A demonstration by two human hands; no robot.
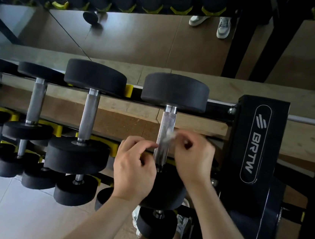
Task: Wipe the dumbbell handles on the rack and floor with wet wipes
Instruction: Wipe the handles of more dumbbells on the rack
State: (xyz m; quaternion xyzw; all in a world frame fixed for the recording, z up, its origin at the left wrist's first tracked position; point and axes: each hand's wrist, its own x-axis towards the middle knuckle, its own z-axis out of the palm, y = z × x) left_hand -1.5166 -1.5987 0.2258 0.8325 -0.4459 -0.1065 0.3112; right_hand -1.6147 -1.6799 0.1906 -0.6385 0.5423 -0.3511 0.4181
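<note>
A black dumbbell with a knurled steel handle lies on the top tier of the rack, rightmost in the row. My right hand pinches a small, blurred white wet wipe against the right side of that handle. My left hand hovers just left of the handle's lower end, thumb and forefinger pinched together; whether they hold an edge of the wipe is unclear. Three more dumbbells rest to the left on the same tier. Smaller ones sit on the lower tier.
The black rack upright, labelled BRTW, stands close to the right of my right hand. A mirror behind the rack reflects the dumbbells and a pair of shoes. Pale floor tiles show at lower left. My own shoes appear under the rack.
</note>
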